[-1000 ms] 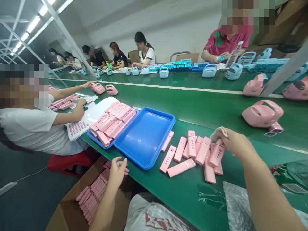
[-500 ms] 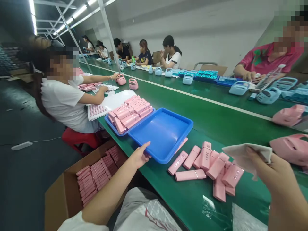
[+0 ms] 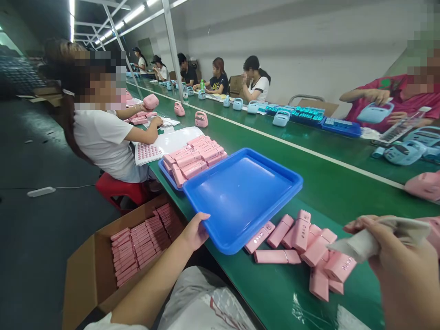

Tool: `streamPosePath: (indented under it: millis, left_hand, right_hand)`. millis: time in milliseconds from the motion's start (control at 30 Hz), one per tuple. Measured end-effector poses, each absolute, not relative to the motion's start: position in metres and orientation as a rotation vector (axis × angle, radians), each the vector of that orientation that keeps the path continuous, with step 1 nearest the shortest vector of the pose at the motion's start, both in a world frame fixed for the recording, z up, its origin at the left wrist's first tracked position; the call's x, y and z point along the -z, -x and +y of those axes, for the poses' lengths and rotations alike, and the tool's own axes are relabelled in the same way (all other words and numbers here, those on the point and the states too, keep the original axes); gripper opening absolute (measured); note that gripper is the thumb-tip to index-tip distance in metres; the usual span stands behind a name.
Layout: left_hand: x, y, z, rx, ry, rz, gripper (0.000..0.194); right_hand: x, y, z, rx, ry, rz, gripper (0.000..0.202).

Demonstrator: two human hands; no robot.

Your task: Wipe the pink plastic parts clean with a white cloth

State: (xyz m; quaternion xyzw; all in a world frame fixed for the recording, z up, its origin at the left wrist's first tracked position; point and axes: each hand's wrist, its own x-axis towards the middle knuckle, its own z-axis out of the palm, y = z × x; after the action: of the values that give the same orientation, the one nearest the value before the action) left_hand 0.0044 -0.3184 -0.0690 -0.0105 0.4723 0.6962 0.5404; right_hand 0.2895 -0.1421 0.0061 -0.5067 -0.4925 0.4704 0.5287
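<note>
Long workroom under tube lights (image 3: 134, 13), pale wall (image 3: 319, 46) down one side, green table (image 3: 261, 286) running off into the distance. Person in white (image 3: 103, 137) to my left holds a pink case (image 3: 150, 101); across from me, a person in a dark pink top (image 3: 392, 94) has a light blue case (image 3: 374, 112) in hand.

My left fingers (image 3: 201, 216) are closed on the near left corner of the blue tray (image 3: 240, 197), one over the rim, the others largely out of sight below. Its left edge overlaps the loaded tray (image 3: 169, 178); its right part reaches over some of the loose pink pieces (image 3: 318, 250). Touching them or just above: cannot tell. My right fingers (image 3: 381, 233) are folded on a crumpled whitish cloth (image 3: 369, 243), just beside the heap's right end.

Below the table edge: a carton (image 3: 80, 275) packed with rows of similar pink pieces.

Step in hand, as I judge it: handling the tray one-handed, cloth in the other. Next move, I reckon, calls for a firm pinch on the rim and enough lift to avoid dragging the loose pieces or knocking the stacked ones.
</note>
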Motion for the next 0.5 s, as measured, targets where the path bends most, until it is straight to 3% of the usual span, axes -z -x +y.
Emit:
streamPosePath:
  millis: [100, 200, 333, 500]
  left_hand:
    - [0.054, 0.006, -0.341, -1.745, -0.031, 1.041, 0.053]
    - [0.035, 0.022, -0.365, -1.851, -0.006, 1.071, 0.059]
    - [0.018, 0.047, -0.392, -2.125, 0.165, 1.316, 0.057]
    - [0.006, 0.071, -0.417, -2.457, 0.204, 1.499, 0.045]
  right_hand:
    - [-0.002, -0.264, -0.122, -1.296, 1.148, -1.001, 0.039]
    - [0.006, -0.224, -0.107, -1.549, 1.157, -1.166, 0.044]
    - [0.020, -0.146, -0.102, -1.809, 1.215, -1.580, 0.030]
    - [0.050, -0.033, -0.102, -1.978, 1.327, -1.680, 0.021]
